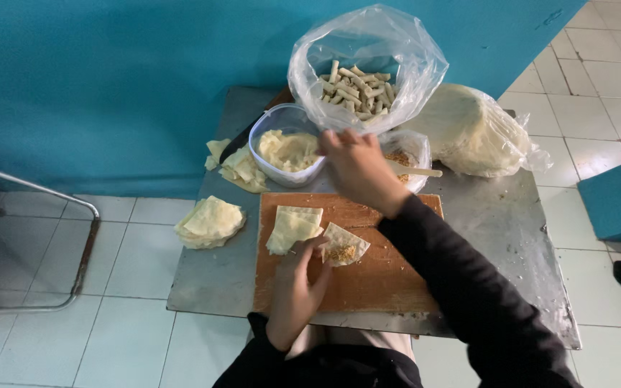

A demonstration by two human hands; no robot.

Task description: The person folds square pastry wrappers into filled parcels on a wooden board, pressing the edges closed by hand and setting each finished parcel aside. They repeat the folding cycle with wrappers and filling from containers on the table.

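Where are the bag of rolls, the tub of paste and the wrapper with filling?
Bag of rolls point(357, 90), head view, on the rolls inside.
Tub of paste point(285, 149), head view, on the paste.
Wrapper with filling point(344, 246), head view, on its middle.

wrapper point(344, 244) on board point(382, 280)

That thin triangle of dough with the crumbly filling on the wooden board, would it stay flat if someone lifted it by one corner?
Probably not. The filled wrapper looks thin like the sheets stacked beside it, whose edges curl, so it would likely droop. The loose filling sits uncovered and would probably slide off. It seems light; the left hand pins it with only fingertips.
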